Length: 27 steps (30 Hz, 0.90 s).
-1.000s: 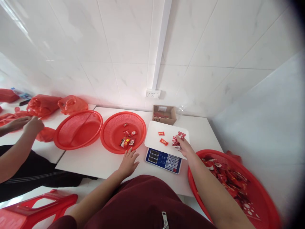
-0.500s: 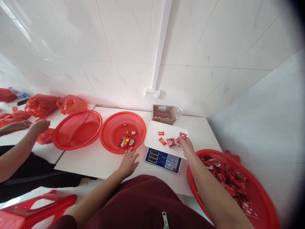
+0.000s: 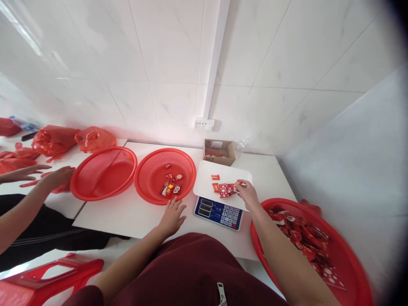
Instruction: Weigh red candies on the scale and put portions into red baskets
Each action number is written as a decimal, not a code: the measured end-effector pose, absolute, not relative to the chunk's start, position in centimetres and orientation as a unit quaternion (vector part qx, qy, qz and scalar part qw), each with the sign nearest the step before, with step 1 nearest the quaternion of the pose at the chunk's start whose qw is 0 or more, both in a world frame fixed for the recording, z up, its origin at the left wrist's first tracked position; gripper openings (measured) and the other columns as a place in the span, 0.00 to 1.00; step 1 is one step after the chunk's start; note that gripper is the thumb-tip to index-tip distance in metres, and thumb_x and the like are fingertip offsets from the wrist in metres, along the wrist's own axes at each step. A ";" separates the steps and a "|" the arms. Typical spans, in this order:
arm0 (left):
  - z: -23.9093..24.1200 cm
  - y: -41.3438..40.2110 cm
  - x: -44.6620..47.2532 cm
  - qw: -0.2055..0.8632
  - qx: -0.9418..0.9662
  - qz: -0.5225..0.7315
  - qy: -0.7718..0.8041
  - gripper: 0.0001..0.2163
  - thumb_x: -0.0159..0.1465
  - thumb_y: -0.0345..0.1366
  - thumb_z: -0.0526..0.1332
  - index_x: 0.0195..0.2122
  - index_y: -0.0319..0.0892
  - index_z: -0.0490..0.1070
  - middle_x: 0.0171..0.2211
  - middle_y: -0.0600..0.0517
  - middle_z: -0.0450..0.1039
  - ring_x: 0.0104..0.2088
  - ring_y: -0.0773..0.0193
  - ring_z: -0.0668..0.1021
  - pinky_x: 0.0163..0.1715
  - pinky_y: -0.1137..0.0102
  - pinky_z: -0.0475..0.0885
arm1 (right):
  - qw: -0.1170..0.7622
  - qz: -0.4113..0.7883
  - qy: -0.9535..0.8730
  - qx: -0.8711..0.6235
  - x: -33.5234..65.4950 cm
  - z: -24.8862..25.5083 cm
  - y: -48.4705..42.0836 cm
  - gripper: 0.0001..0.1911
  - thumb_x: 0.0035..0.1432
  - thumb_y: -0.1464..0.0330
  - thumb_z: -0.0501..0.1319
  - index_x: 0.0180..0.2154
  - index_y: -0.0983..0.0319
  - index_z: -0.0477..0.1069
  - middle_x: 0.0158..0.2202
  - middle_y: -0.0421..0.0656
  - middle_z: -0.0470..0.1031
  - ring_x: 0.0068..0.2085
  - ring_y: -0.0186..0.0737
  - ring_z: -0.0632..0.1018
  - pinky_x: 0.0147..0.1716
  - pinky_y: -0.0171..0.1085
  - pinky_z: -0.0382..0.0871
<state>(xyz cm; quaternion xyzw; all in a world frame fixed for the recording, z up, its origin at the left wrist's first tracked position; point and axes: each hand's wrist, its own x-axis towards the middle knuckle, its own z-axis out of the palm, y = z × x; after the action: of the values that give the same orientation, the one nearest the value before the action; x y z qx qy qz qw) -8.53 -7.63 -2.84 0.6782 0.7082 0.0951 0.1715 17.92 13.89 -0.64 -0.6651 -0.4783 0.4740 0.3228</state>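
My right hand (image 3: 249,194) is over the white pan (image 3: 204,170) of a digital scale (image 3: 218,212), its thumb and fingers pinched on a red wrapped candy (image 3: 236,185). Beside it on the pan lie a white-dotted red packet (image 3: 224,191) and small red-and-gold candies (image 3: 216,177). My left hand (image 3: 172,216) holds nothing; its fingers are spread, with the tips at the near rim of a red mesh basket (image 3: 149,165). Several wrapped candies (image 3: 169,188) lie in that basket.
A larger red basket (image 3: 357,259) full of wrapped sweets stands at my right. Behind the scale is a cardboard box (image 3: 228,160). To the left are another red basket (image 3: 92,193), red plastic bags (image 3: 95,139), a co-worker's hands (image 3: 59,176) and a red stool (image 3: 63,272).
My right hand has moved slightly left over the pan, and the dotted packet now lies further left, against the small candies. My left hand stays put. The co-worker's hands have shifted.
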 end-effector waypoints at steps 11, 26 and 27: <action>-2.8 -7.3 -8.5 0.173 0.680 0.083 0.708 0.18 0.62 0.33 0.60 0.54 0.45 0.67 0.61 0.43 0.63 0.66 0.46 0.58 0.62 0.45 0.53 | 0.307 0.521 -0.470 -0.644 18.2 0.7 13.5 0.22 0.47 0.65 0.64 0.47 0.59 0.73 0.35 0.42 0.76 0.32 0.37 0.78 0.26 0.33 0.70; -2.6 -6.9 -8.4 0.165 0.679 0.068 0.712 0.18 0.63 0.34 0.59 0.54 0.44 0.67 0.62 0.43 0.63 0.66 0.48 0.57 0.63 0.46 0.53 | 0.463 0.599 -0.281 -0.590 26.9 -1.7 9.5 0.20 0.34 0.72 0.66 0.36 0.57 0.70 0.32 0.37 0.76 0.31 0.32 0.76 0.29 0.30 0.73; -2.4 -6.8 -8.3 0.164 0.679 0.062 0.713 0.18 0.63 0.34 0.59 0.55 0.44 0.67 0.62 0.42 0.63 0.66 0.47 0.57 0.63 0.46 0.53 | 0.471 0.599 -0.274 -0.587 27.5 -2.1 9.2 0.20 0.33 0.73 0.66 0.35 0.57 0.70 0.31 0.37 0.76 0.32 0.32 0.77 0.30 0.30 0.74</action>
<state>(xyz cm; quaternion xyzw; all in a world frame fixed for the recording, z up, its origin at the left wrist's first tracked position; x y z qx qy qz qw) -8.34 -6.75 -2.45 0.6791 0.7128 0.0617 0.1642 27.53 9.18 -2.06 -0.5871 -0.2741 0.5988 0.4708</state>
